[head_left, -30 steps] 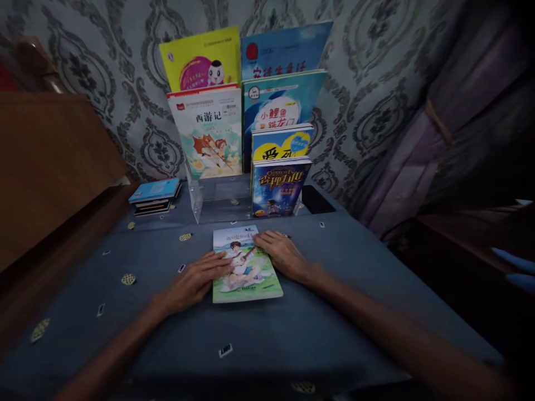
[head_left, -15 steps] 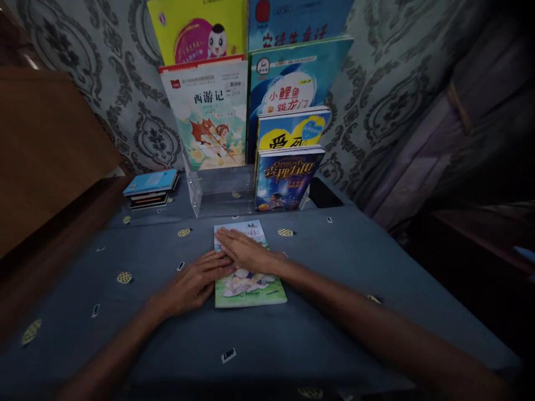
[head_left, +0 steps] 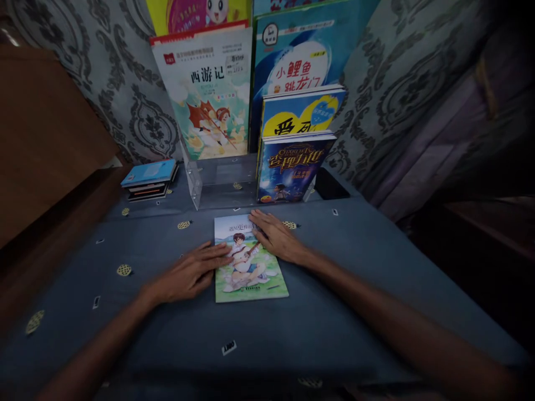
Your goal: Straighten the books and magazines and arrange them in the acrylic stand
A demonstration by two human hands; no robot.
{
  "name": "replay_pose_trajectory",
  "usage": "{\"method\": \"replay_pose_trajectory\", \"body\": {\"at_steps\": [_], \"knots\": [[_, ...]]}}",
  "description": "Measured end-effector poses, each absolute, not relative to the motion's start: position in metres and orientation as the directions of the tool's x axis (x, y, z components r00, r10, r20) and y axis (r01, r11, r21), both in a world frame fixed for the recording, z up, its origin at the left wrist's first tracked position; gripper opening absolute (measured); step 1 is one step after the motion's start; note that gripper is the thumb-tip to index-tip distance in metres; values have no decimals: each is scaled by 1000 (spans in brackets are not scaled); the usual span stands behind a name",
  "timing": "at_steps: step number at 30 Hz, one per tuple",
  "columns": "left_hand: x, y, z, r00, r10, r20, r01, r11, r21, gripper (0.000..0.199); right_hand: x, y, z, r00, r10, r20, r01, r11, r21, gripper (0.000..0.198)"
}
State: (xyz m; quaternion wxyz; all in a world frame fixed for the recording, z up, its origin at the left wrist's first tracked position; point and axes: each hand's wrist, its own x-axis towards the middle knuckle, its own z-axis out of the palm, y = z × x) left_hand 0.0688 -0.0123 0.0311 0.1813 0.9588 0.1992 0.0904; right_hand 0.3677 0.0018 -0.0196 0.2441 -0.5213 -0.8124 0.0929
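A thin paperback book (head_left: 251,278) lies flat on the table, its cover showing a figure with a guitar seated on grass. My left hand (head_left: 194,273) rests at the book's left edge, with outstretched fingertips on the cover. Across the upper right edge of the same book lies my right hand (head_left: 278,236), fingers extended and covering part of the title. Neither hand grips anything. Behind the book stands a clear acrylic book rack (head_left: 217,192). Its right side holds a dark blue book (head_left: 290,170) in front of a yellow-and-blue book (head_left: 301,114).
Taller books stand at the back of the rack, among them a white-and-teal book (head_left: 209,106) and a teal book (head_left: 301,42). A small stack of books (head_left: 149,175) lies at the back left. A dark flat object (head_left: 330,184) sits right of the rack. Patterned fabric hangs behind.
My right hand has slid right across the cover to its upper right edge, uncovering the pictured figure. My left hand has shifted slightly left. The view has tipped down and closer.
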Motion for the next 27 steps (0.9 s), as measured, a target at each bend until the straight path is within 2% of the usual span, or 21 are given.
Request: {"method": "replay_pose_trajectory", "body": {"at_steps": [3,6,11,15,22,27], "knots": [[71,6,25,860,505,72,443,-810,385,51,365,1,-18,-324,897,301,807,428,-407,49],[79,29,18,809,586,39,533,-760,371,57,365,-1,-18,-322,897,304,810,427,-403,48],[89,43,12,781,620,69,567,-752,334,59,364,-1,-21,-315,889,333,806,436,-400,47],[89,20,13,811,583,54,546,-787,288,58,363,-1,-22,-321,891,322,817,433,-382,48],[92,-58,16,893,442,81,414,-879,235,57,360,1,-23,-314,887,337,825,431,-366,46],[114,-80,20,932,363,12,348,-901,258,58,359,1,-17,-275,907,319,754,409,-513,45]]}}
